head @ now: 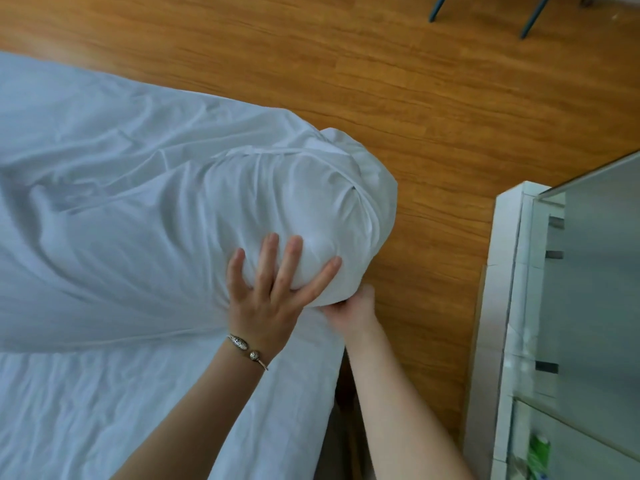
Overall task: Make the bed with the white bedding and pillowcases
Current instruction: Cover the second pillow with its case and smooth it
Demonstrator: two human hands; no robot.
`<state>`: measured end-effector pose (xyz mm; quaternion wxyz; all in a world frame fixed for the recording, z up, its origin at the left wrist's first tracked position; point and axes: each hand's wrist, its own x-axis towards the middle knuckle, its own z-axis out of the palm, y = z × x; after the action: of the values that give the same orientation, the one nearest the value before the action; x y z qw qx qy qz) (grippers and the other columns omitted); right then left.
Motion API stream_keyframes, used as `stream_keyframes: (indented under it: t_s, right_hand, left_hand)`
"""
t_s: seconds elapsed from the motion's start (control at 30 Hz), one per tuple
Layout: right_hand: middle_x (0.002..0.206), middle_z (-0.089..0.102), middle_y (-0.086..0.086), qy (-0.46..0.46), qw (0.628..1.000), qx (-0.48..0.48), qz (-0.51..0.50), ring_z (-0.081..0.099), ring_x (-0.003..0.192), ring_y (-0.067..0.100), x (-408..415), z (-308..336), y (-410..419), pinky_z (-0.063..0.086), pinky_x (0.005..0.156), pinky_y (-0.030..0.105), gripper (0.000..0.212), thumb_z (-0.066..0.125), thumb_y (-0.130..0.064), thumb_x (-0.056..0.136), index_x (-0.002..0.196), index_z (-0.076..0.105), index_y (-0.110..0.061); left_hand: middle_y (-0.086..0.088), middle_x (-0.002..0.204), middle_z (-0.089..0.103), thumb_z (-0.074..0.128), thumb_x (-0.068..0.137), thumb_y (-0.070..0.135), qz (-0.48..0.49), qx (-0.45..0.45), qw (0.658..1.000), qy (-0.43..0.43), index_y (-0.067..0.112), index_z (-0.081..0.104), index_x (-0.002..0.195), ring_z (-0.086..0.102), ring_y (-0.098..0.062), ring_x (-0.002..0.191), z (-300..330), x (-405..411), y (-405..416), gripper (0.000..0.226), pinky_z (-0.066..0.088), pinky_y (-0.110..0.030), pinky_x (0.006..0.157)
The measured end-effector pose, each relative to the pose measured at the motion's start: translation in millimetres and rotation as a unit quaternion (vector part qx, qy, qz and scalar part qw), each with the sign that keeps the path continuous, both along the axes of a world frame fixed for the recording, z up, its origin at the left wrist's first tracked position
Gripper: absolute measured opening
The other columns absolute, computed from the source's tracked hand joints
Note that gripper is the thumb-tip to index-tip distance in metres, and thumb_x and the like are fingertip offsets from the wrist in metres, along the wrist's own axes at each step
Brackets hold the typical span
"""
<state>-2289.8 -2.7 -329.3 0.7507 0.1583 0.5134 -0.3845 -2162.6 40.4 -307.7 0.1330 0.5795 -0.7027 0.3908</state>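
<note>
A white duvet (145, 209) lies rumpled across the bed, its near right corner bunched into a rounded bulge (329, 202) that overhangs the bed's edge. My left hand (273, 289), wearing a silver bracelet, presses flat on that bulge with fingers spread. My right hand (353, 306) grips the underside of the bulge from below; its fingers are hidden by the cloth. A white sheet (138, 410) covers the mattress below the duvet's hem.
Wooden floor (415, 81) runs along the bed's right side. A white cabinet with a glass panel (561, 306) stands at the right, close to the bed's corner. Dark chair legs (533, 15) show at the top right.
</note>
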Motion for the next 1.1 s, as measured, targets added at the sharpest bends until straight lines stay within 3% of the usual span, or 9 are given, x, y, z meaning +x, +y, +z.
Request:
stream_keyframes:
  t_s: [0.07,0.17,0.3,0.43,0.57,0.63,0.77,0.97,1.1]
  right_hand:
    - [0.116,0.069,0.012,0.201,0.964,-0.032,0.173,0.068,0.1,0.03,-13.9,14.1,-4.7,0.058,0.08,0.045,0.026,0.048,-0.022,0.1,0.121,0.057,-0.011]
    - [0.13,0.052,-0.003,0.608,0.749,-0.181,0.189,0.055,0.118,0.019,-39.0,53.9,-15.8,0.05,0.096,0.038,0.04,0.057,-0.009,0.091,0.128,0.049,-0.022]
    - [0.156,0.022,-0.008,0.518,0.487,-0.629,0.313,0.016,0.148,0.022,-9.5,74.1,-30.0,0.022,0.118,0.048,0.063,0.055,-0.06,0.088,0.143,0.039,-0.033]
    - [0.161,0.002,-0.015,0.458,0.545,-0.559,0.425,-0.011,0.149,0.009,-1.8,49.7,-27.9,0.007,0.12,0.047,0.083,0.048,-0.086,0.07,0.142,0.032,-0.05]
    - [0.159,-0.004,-0.016,0.469,0.501,-0.558,0.466,-0.01,0.149,0.013,-7.2,52.2,-37.2,0.013,0.119,0.052,0.101,0.069,-0.078,0.056,0.143,0.022,-0.054]
    - [0.159,0.002,-0.011,0.502,0.475,-0.567,0.448,0.0,0.149,0.019,-3.8,51.9,-30.6,0.022,0.116,0.055,0.107,0.074,-0.075,0.052,0.144,0.025,-0.049]
    - [0.148,0.03,0.0,0.622,0.397,-0.551,0.389,0.03,0.139,0.028,0.9,51.3,-14.2,0.036,0.106,0.052,0.103,0.072,-0.078,0.052,0.139,0.038,-0.034]
    - [0.112,0.038,0.008,0.653,0.127,-0.545,0.51,0.045,0.107,0.035,9.3,107.5,-25.2,0.024,0.102,0.05,0.095,0.06,-0.087,0.043,0.113,0.043,-0.026]
    - [0.156,-0.002,0.0,0.514,0.116,-0.541,0.655,-0.001,0.147,0.025,38.8,156.0,-62.6,-0.002,0.117,0.042,0.123,0.065,-0.084,0.041,0.144,0.01,-0.046]
  left_hand:
    - [-0.005,0.131,0.051,0.085,0.068,0.018,-0.005,-0.007,1.0,0.0,0.046,0.045,0.131,0.058,-0.027,0.117,-3.9,0.8,-0.3,0.079,0.045,-0.055,0.094]
    - [-0.003,0.133,0.05,0.087,0.064,0.015,-0.003,-0.011,1.0,0.002,0.048,0.043,0.132,0.057,-0.025,0.119,-9.8,-0.5,-1.2,0.087,0.045,-0.054,0.095]
    - [-0.006,0.136,0.049,0.08,0.077,0.032,-0.014,0.015,0.999,0.027,0.035,0.035,0.138,0.054,-0.027,0.123,-8.1,0.7,3.0,0.077,0.041,-0.056,0.099]
    - [-0.012,0.15,0.037,0.077,0.068,0.033,-0.103,0.234,0.962,0.095,0.025,0.047,0.133,0.031,-0.031,0.14,25.8,11.6,22.0,0.072,0.018,-0.059,0.114]
    - [-0.004,0.148,0.041,0.079,0.07,0.038,-0.151,0.376,0.868,0.288,0.024,0.041,0.128,0.029,-0.023,0.142,94.6,56.2,17.0,0.071,0.034,-0.055,0.109]
    - [-0.007,0.155,0.023,0.08,0.057,0.057,-0.037,0.41,0.887,0.211,0.028,0.016,0.145,0.013,-0.028,0.146,117.9,92.6,-9.1,0.113,0.022,-0.063,0.111]
    - [-0.005,0.147,0.018,0.075,0.036,0.079,0.105,0.566,0.808,0.125,0.027,-0.012,0.146,0.024,-0.027,0.138,118.3,115.3,-48.4,0.149,0.017,-0.055,0.114]
    - [-0.008,0.098,0.052,0.081,0.03,0.058,0.059,0.422,0.884,0.191,0.017,0.036,0.118,0.054,-0.029,0.083,83.3,102.7,-5.0,0.106,0.043,-0.037,0.072]
    - [-0.009,0.081,0.055,0.075,0.058,0.021,0.018,0.244,0.948,0.204,0.012,0.048,0.103,0.05,-0.029,0.068,51.8,86.4,55.8,0.053,0.035,-0.038,0.065]
